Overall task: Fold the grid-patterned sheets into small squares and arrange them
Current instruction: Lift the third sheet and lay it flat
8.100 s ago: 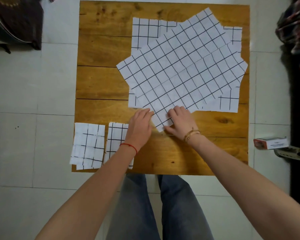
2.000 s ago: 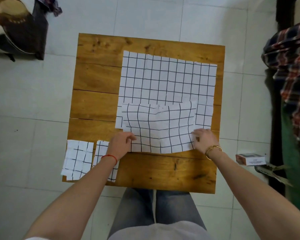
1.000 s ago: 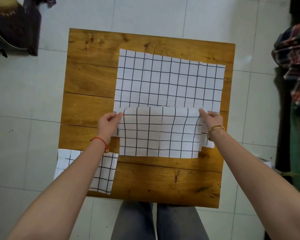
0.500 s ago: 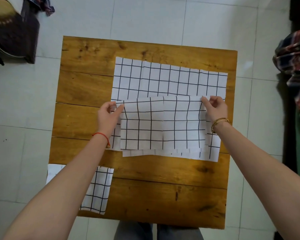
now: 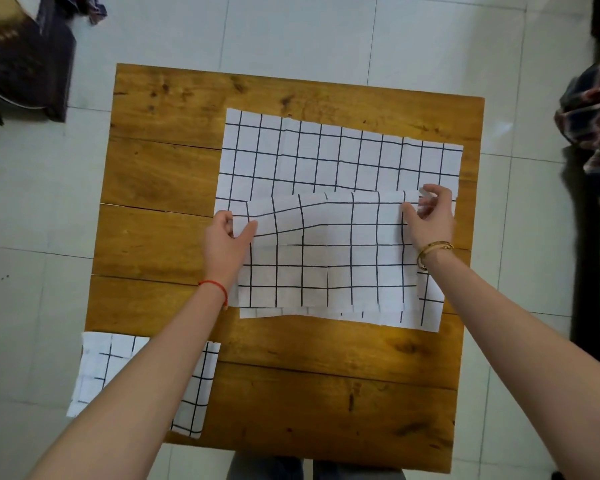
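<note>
A white sheet with a black grid (image 5: 326, 251), folded over on itself, lies on top of another flat grid sheet (image 5: 340, 157) on the wooden table (image 5: 160, 174). My left hand (image 5: 227, 237) pinches the folded sheet's upper left corner. My right hand (image 5: 430, 216) pinches its upper right corner. The fold's upper edge is lifted and rumpled between the hands. Two folded grid squares (image 5: 201, 386) sit at the table's near left corner, partly hidden under my left forearm.
The table stands on white floor tiles (image 5: 291, 29). A dark stool or bag (image 5: 25, 60) is at the far left. Plaid cloth (image 5: 593, 133) hangs at the right edge. My legs (image 5: 267, 467) show below the table's near edge.
Both hands have carried the near edge of the top sheet away from me, folding it over itself. The camera has tilted, so the table sits lower in view.
</note>
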`<state>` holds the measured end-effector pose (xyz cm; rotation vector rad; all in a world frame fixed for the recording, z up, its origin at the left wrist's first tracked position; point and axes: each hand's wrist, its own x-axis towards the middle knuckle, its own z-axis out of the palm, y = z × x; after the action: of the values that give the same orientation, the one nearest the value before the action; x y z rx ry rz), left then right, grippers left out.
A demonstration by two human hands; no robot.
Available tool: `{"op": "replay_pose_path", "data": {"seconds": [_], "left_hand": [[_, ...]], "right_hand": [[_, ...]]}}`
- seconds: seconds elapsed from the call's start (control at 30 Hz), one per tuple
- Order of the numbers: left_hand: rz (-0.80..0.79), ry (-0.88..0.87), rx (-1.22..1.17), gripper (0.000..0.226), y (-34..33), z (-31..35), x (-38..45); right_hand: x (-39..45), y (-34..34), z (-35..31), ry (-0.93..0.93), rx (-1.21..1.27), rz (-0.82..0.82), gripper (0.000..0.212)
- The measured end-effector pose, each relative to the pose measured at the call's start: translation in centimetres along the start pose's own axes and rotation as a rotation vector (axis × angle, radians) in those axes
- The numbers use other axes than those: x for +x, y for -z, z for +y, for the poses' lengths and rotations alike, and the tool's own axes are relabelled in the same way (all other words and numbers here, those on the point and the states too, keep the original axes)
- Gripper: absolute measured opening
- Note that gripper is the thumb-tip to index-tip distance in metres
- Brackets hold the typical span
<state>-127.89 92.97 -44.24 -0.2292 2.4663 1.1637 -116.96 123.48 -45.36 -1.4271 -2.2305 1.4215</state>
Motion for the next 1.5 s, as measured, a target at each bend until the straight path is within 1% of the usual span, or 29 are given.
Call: {"op": "replay_pose_path", "data": {"seconds": [0.03, 0.17, 0.27, 0.33, 0.37, 0.43, 0.5, 0.57, 0.63, 0.73, 0.83, 0.93, 1.07, 1.23, 1.3, 1.43, 1.5], "left_hand": [[-0.004, -0.004, 0.024, 0.026, 0.0, -0.1, -0.2], [0.031, -0.031, 0.105, 0.037, 0.5, -0.5, -0.8], [0.031, 0.003, 0.136, 0.051, 1.0, -0.5, -1.2], [0.034, 0.014, 0.167, 0.059, 1.2, -0.4, -1.6], [0.056, -0.014, 0.22, 0.061, 1.2, -0.4, -1.8], [0.089, -0.139, 0.404, 0.066, 1.2, -0.6, -2.2], [0.054, -0.288, 0.588, 0.071, 1.0, -1.0, -2.5], [-0.026, -0.398, 0.731, 0.075, 0.7, -1.5, -2.6], [-0.093, -0.426, 0.807, 0.075, 0.3, -1.9, -2.6], [-0.165, -0.365, 0.867, 0.072, -0.2, -2.0, -2.5], [-0.192, -0.323, 0.904, 0.071, -0.4, -2.2, -2.3], [-0.191, -0.325, 0.914, 0.075, -0.4, -2.3, -2.3], [-0.205, -0.338, 0.918, 0.077, -0.1, -2.3, -2.1], [-0.211, -0.34, 0.904, 0.078, 0.1, -2.0, -2.0], [-0.212, -0.349, 0.885, 0.078, 0.1, -2.0, -2.0], [-0.199, -0.356, 0.843, 0.079, 0.2, -2.3, -1.8], [-0.115, -0.365, 0.735, 0.071, 0.3, -2.3, -2.4]], "right_hand": [[-0.1, -0.1, -0.1, 0.038, -0.041, -0.001, 0.042], [-0.9, -0.9, -0.7, 0.189, -0.251, -0.021, 0.044], [-1.8, -1.5, -1.2, 0.298, -0.442, 0.016, 0.045], [-2.6, -2.0, -1.7, 0.401, -0.53, -0.009, 0.046], [-3.1, -2.5, -2.0, 0.468, -0.575, -0.049, 0.046], [-4.2, -3.8, -2.7, 0.626, -0.68, -0.165, 0.048], [-5.4, -5.5, -3.4, 0.735, -0.779, -0.323, 0.052], [-6.5, -7.4, -4.3, 0.776, -0.863, -0.474, 0.056], [-7.6, -9.4, -5.1, 0.801, -0.951, -0.572, 0.059], [-9.1, -12.1, -5.9, 0.853, -1.078, -0.624, 0.06], [-10.0, -13.7, -5.9, 0.846, -1.143, -0.633, 0.059], [-9.7, -13.1, -5.3, 0.833, -1.173, -0.611, 0.06], [-7.7, -9.4, -3.6, 0.774, -1.187, -0.552, 0.058], [-4.0, -2.6, -0.5, 0.582, -1.157, -0.38, 0.058], [-2.9, -0.3, 0.3, 0.521, -1.137, -0.34, 0.059], [-1.9, 1.4, 0.2, 0.529, -1.117, -0.32, 0.057], [-2.2, 1.1, -0.2, 0.533, -1.074, -0.306, 0.055]]}}
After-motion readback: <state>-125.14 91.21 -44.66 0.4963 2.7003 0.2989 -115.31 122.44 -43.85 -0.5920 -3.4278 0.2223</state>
